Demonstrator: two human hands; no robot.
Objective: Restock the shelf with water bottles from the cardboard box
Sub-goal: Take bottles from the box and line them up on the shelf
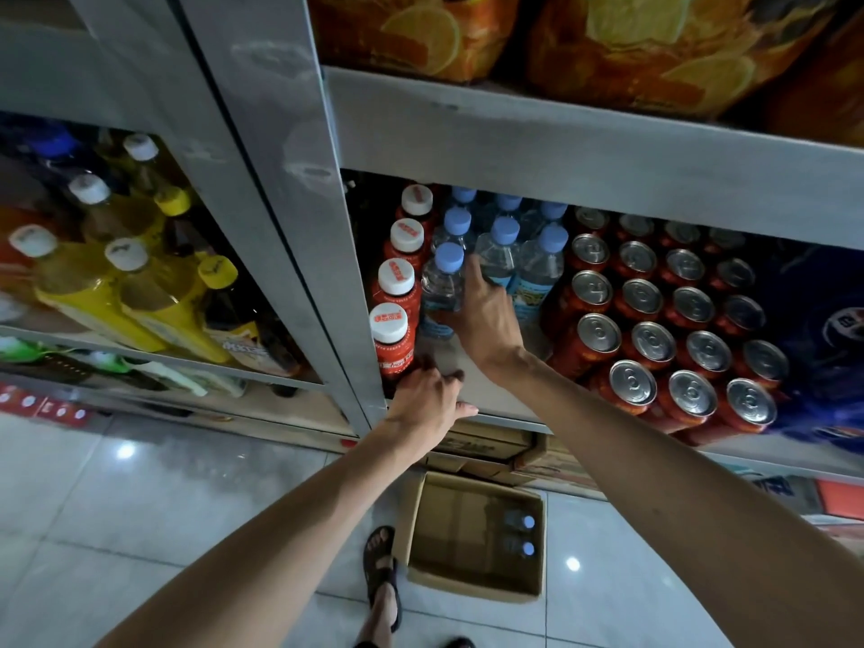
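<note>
1. We are gripping a water bottle [498, 257] on the shelf [491, 385], with our right hand [486, 315] wrapping it.
2. Our left hand [428, 399] is resting on the shelf edge, fingers loosely spread.
3. Two more bottles [527, 522] are sitting in the cardboard box [460, 521] below.

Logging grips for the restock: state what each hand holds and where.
The right hand grips a water bottle by its lower body. The left hand holds nothing, resting on the shelf edge.

Likely a shop — metal shelves [584, 147] stocked with canned drinks [673, 329].
</note>
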